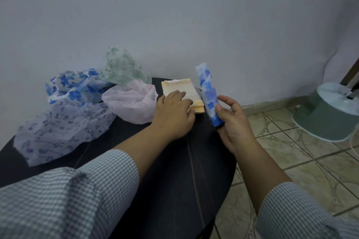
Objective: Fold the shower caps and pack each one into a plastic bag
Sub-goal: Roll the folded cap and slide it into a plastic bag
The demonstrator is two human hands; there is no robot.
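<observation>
My right hand (231,120) holds a blue-flowered shower cap rolled into a tight tube (208,93), upright above the table's right edge. My left hand (172,110) lies flat with straight fingers on a small stack of yellowish plastic bags (179,86) at the back of the dark table (174,161). Unfolded caps lie to the left: a pink one (132,103), a bright blue floral one (73,87), a pale purple one (60,132) and a green-sprigged one (124,68) against the wall.
A white wall stands right behind the table. To the right, on the tiled floor (291,151), stands a pale green fan base (328,110) with a white cord running up the wall.
</observation>
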